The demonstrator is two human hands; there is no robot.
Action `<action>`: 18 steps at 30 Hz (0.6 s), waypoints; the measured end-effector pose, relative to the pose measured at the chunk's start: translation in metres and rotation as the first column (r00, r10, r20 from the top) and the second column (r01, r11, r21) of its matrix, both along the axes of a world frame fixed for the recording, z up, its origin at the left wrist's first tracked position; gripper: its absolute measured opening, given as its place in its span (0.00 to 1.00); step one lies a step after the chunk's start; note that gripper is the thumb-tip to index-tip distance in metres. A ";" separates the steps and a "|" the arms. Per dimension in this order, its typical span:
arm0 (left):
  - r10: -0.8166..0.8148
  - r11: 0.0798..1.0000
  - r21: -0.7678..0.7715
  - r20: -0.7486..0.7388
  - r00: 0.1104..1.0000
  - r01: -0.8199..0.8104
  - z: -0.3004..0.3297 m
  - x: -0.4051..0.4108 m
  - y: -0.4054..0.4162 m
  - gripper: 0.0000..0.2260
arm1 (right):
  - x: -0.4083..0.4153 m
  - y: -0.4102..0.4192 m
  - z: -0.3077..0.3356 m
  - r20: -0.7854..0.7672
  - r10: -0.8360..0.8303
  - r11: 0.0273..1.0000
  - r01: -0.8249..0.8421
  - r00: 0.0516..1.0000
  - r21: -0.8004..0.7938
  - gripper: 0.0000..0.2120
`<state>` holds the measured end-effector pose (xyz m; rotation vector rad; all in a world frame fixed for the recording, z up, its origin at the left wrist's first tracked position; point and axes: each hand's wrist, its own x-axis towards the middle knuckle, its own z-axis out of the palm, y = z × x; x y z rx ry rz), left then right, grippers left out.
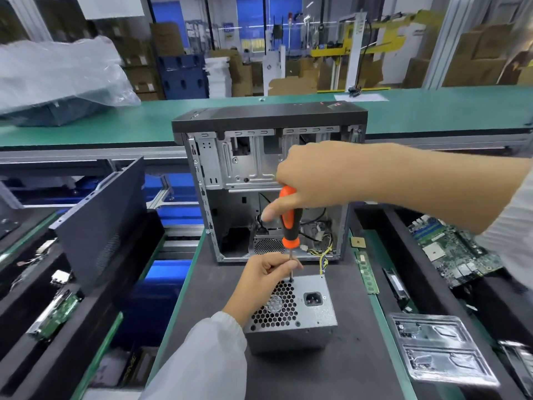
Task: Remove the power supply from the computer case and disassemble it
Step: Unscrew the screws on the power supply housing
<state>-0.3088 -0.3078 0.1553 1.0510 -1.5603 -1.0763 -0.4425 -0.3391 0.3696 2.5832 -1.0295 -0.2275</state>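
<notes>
The grey metal power supply stands on the dark mat in front of the open computer case, its honeycomb fan grille and socket facing up. Yellow and black cables run from it back into the case. My right hand grips the orange and black screwdriver by the handle, holding it upright. Its tip sits at a screw on the supply's far top-left corner. My left hand pinches the screwdriver shaft just above the tip and rests against the supply.
The removed side panel leans at the left. A motherboard lies in the tray at the right, with memory sticks and a clear plastic blister tray nearer me. A green conveyor runs behind the case.
</notes>
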 end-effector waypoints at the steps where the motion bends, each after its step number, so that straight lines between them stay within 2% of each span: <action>1: 0.002 1.000 0.000 0.004 1.000 -0.002 -0.001 0.000 0.000 0.09 | 0.004 0.001 -0.004 -0.039 -0.012 0.998 0.010 0.999 -0.058 0.31; 2: 0.002 1.000 0.003 0.008 1.000 -0.002 -0.001 0.000 -0.001 0.09 | 0.006 0.001 -0.009 -0.055 -0.004 0.997 -0.001 0.998 -0.081 0.29; 4: -0.002 1.000 0.014 0.007 1.000 0.002 -0.001 0.000 -0.003 0.08 | 0.005 0.000 -0.013 -0.079 0.006 1.000 -0.008 0.997 -0.015 0.24; 8: -0.027 0.999 0.017 0.006 1.000 0.027 -0.001 0.002 -0.003 0.09 | -0.006 -0.005 0.002 -0.072 0.056 0.951 -0.031 0.996 0.307 0.06; 11: -0.003 1.000 0.008 0.015 1.000 0.003 0.001 0.004 -0.003 0.09 | -0.009 -0.007 0.013 -0.022 0.106 0.916 -0.089 0.994 0.390 0.11; 13: 0.025 1.000 -0.006 0.020 0.999 -0.025 0.001 0.004 -0.004 0.09 | -0.006 -0.007 0.014 0.008 0.078 0.930 -0.076 0.997 0.360 0.14; 16: 0.045 0.999 -0.008 0.024 0.999 -0.045 -0.002 0.003 -0.005 0.09 | 0.002 -0.005 0.006 -0.022 -0.100 0.975 0.102 0.995 0.196 0.34; 18: 0.049 0.999 0.000 0.034 0.998 -0.049 -0.004 0.003 -0.006 0.10 | 0.008 -0.004 -0.004 -0.074 -0.084 0.996 0.083 0.994 -0.010 0.32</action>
